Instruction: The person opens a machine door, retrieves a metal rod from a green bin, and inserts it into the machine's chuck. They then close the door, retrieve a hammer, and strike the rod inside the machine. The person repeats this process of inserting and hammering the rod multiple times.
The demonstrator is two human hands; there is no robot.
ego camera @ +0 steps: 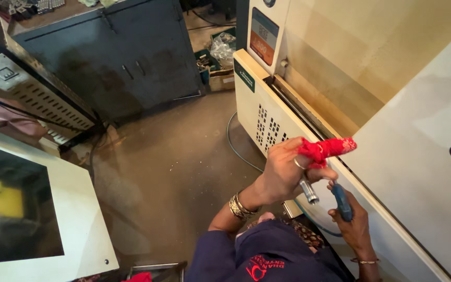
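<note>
My left hand (pixel 283 169), with bangles on the wrist and a ring on one finger, grips a red cloth (pixel 327 149) and a shiny metal cylinder (pixel 308 190) that sticks out below the fingers. The cloth's end points right, over the cream machine's door track (pixel 309 117). Just below and to the right, my right hand (pixel 353 222) is closed around a blue-handled tool (pixel 342 201) whose tip points up toward the cylinder. Both hands are close to the machine's front edge. My dark blue clothing (pixel 267 256) fills the bottom centre.
A cream machine housing (pixel 267 112) with vent holes and a sloping panel fills the right side. A green hose (pixel 233 143) curls on the concrete floor beside it. A dark grey cabinet (pixel 116 57) stands at the back, a white panel with a dark window (pixel 37 209) at left, and a box of parts (pixel 220 57) behind.
</note>
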